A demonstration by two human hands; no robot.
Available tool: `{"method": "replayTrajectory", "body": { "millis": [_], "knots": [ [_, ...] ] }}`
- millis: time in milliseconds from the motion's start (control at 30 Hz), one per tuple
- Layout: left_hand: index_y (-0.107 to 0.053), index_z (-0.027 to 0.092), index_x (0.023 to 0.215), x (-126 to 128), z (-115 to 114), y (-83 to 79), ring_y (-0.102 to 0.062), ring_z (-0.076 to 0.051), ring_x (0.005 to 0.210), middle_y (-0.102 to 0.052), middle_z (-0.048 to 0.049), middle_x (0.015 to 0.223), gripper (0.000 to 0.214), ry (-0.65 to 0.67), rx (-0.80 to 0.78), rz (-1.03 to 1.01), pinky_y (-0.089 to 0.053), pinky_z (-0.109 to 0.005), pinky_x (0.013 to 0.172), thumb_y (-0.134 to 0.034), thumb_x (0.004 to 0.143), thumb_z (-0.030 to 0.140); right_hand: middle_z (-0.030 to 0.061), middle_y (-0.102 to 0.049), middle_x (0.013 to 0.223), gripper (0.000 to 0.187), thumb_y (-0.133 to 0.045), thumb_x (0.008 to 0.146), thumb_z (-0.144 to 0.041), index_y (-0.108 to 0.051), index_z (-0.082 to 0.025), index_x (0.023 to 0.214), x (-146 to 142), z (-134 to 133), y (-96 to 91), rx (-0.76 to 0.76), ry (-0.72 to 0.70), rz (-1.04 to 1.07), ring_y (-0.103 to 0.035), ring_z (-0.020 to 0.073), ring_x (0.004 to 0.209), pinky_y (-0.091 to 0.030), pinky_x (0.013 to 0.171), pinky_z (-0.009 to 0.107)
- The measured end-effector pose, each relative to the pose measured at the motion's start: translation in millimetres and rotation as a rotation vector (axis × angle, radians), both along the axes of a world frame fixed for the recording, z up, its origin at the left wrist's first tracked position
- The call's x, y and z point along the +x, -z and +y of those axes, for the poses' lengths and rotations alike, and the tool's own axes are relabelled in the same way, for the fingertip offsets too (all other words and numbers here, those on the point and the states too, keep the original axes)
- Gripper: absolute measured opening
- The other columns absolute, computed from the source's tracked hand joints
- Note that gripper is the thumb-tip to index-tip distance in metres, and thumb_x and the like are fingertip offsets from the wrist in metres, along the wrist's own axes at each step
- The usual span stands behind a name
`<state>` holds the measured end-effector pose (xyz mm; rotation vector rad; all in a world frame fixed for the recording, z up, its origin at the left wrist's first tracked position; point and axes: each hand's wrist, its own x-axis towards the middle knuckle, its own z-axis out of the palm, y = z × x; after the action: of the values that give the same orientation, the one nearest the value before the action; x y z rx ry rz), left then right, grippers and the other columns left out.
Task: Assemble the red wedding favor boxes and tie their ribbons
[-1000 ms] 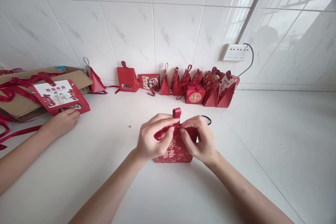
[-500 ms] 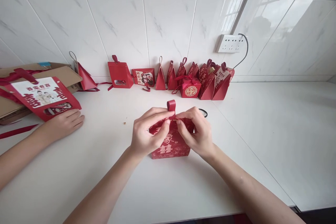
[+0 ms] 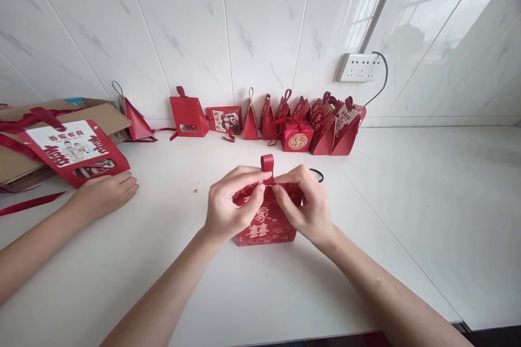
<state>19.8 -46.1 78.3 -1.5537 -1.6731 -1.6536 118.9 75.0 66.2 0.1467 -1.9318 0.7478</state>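
Observation:
A red gift box (image 3: 266, 227) with pale Chinese characters stands upright on the white counter in front of me. From its top edge rises a loop of dark red ribbon (image 3: 267, 164). My left hand (image 3: 234, 200) pinches the top edge on the left of the ribbon, thumb in front. On the right side my right hand (image 3: 305, 200) pinches the same edge, its thumb and forefinger close to the left ones. A thin golden strip shows between the thumbs; the fingers hide most of the box's upper edge.
Another person's hand (image 3: 103, 195) rests at the left by a red box with a picture panel (image 3: 73, 146), before an open cardboard box (image 3: 24, 160). Several red gift boxes (image 3: 323, 141) line the tiled wall. A power socket (image 3: 361, 68) with a black cable hangs above. A black loop (image 3: 316, 175) lies behind my right hand.
The view has shifted slightly, so everything sits a little further right. Both my hands keep their pinch on the box's top edge, with hardly any movement.

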Motion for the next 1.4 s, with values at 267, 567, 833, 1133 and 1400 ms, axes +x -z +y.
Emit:
{"method": "replayTrajectory", "body": {
  "millis": [267, 567, 833, 1133, 1400],
  "knots": [
    [-0.071, 0.018, 0.094, 1.5, -0.3, -1.7, -0.065, -0.009, 0.074, -0.07, -0.0021, 0.087, 0.021, 0.017, -0.001, -0.018, -0.053, -0.018, 0.062, -0.057, 0.081, 0.008, -0.0015, -0.055, 0.073, 0.014, -0.051, 0.083, -0.008, -0.059, -0.02, 0.082, 1.8, -4.2, -7.5, -0.161, -0.024, -0.071, -0.052, 0.0111, 0.065, -0.04, 0.058, 0.025],
    [-0.071, 0.019, 0.093, 1.7, -0.2, -1.9, -0.065, -0.01, 0.076, -0.07, -0.0022, 0.088, 0.021, 0.022, 0.003, -0.033, -0.054, -0.019, 0.064, -0.058, 0.081, 0.009, -0.0017, -0.055, 0.073, 0.008, -0.056, 0.084, -0.014, -0.058, -0.02, 0.08, 0.8, -4.5, -4.3, -0.188, -0.024, -0.09, -0.051, 0.0108, 0.065, -0.04, 0.059, 0.025],
    [-0.071, 0.02, 0.094, 1.4, -0.4, -2.0, -0.066, -0.011, 0.078, -0.071, -0.0024, 0.089, 0.021, 0.028, -0.007, -0.046, -0.055, -0.02, 0.067, -0.057, 0.081, 0.01, -0.0022, -0.055, 0.075, 0.012, -0.052, 0.082, -0.01, -0.058, -0.021, 0.083, 1.7, -2.8, -5.0, -0.223, -0.061, -0.11, -0.052, 0.0105, 0.066, -0.04, 0.06, 0.024],
    [-0.072, 0.02, 0.093, 2.1, -0.6, -2.6, -0.066, -0.012, 0.077, -0.071, -0.0029, 0.089, 0.021, 0.015, -0.015, -0.047, -0.055, -0.021, 0.066, -0.057, 0.082, 0.011, -0.0012, -0.056, 0.074, 0.006, -0.055, 0.083, -0.018, -0.054, -0.02, 0.078, -0.6, -4.8, -5.1, -0.275, -0.049, -0.146, -0.052, 0.0116, 0.064, -0.041, 0.059, 0.026],
    [-0.071, 0.02, 0.094, 0.4, -0.1, -1.8, -0.066, -0.011, 0.078, -0.07, -0.0026, 0.089, 0.021, 0.022, -0.014, -0.039, -0.054, -0.02, 0.067, -0.058, 0.082, 0.011, 0.001, -0.057, 0.082, 0.022, -0.052, 0.082, -0.016, -0.052, -0.022, 0.103, 2.0, 1.2, 2.1, -0.26, -0.15, -0.143, -0.057, 0.0155, 0.074, -0.047, 0.064, 0.03]
  ]
}}
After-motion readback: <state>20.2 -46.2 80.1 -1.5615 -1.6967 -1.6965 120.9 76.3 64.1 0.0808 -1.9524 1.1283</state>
